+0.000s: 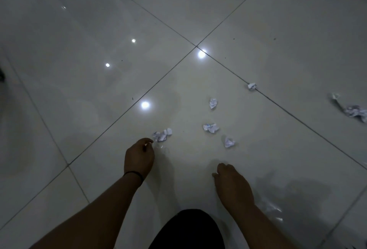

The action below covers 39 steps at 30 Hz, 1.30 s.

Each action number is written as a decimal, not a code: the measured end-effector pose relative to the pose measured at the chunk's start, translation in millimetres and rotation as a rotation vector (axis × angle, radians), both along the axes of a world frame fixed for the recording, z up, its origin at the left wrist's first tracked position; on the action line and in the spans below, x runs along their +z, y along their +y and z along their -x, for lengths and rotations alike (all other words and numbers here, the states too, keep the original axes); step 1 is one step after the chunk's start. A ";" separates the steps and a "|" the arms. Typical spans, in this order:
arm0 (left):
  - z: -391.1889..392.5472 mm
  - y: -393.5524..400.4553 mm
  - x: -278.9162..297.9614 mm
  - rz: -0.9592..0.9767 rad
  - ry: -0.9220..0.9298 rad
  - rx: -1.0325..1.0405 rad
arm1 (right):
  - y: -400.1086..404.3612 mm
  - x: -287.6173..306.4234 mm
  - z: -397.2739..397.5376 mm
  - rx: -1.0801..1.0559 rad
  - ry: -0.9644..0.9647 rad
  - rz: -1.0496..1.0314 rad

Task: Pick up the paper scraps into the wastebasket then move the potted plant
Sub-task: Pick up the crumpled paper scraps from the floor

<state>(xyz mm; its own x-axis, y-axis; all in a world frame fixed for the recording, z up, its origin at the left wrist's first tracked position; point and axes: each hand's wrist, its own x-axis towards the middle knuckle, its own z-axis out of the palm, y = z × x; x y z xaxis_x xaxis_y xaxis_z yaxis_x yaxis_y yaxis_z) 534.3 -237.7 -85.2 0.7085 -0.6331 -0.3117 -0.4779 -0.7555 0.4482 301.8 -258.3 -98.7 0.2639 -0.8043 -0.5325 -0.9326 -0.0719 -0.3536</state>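
Note:
Several crumpled white paper scraps lie on the glossy tiled floor. The nearest scrap (pixel 162 134) sits just beyond the fingertips of my left hand (pixel 139 156), which hangs over the floor with fingers curled and nothing visibly held. Three more scraps (pixel 211 128), (pixel 229 142), (pixel 213 103) lie ahead of my right hand (pixel 231 183), whose fingers are loosely curled and empty. A small scrap (pixel 251 86) rests on a tile joint farther off, and a larger crumpled piece (pixel 355 111) lies at the right edge. No wastebasket or potted plant is in view.
The floor is pale glossy tile (pixel 99 30) with dark joints and bright light reflections. My dark-clothed knee (pixel 188 231) fills the bottom centre. A dark object (pixel 1 75) peeks in at the left edge.

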 end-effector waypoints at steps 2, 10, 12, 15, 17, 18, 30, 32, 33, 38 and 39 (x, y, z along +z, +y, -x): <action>0.3 -7.1 1.9 0.081 0.040 0.072 | -1.3 0.0 -1.9 -0.032 -0.053 0.079; 13.1 -36.7 -2.1 -0.050 0.092 0.049 | -34.9 11.0 9.0 -0.294 -0.100 0.171; 12.3 -42.5 -9.0 -0.114 0.120 0.023 | -44.6 10.3 10.4 -0.319 -0.110 0.194; 10.2 -53.3 -17.0 -0.207 0.042 -0.060 | -59.9 14.0 6.9 -0.311 -0.116 0.157; 12.0 -58.8 -20.5 -0.212 -0.006 -0.125 | -66.6 12.2 3.6 -0.303 -0.147 0.090; 14.1 -60.0 -21.4 -0.185 -0.016 -0.134 | -68.7 9.9 2.6 -0.280 -0.143 0.061; 54.9 -99.4 -5.8 0.222 0.316 0.011 | -79.0 -11.7 -1.4 -0.017 0.070 0.203; 57.3 -111.3 -6.2 0.243 0.388 0.089 | -88.9 -1.0 -4.3 -0.099 -0.062 0.168; 57.3 -116.0 -6.4 0.239 0.395 0.102 | -92.3 3.9 -7.1 -0.121 -0.089 0.206; 58.6 -141.7 -7.7 0.182 0.505 0.094 | -97.8 8.4 -24.2 -0.059 -0.198 0.332; 61.2 -146.5 -7.4 0.166 0.481 0.040 | -99.9 6.5 -27.7 -0.072 -0.198 0.317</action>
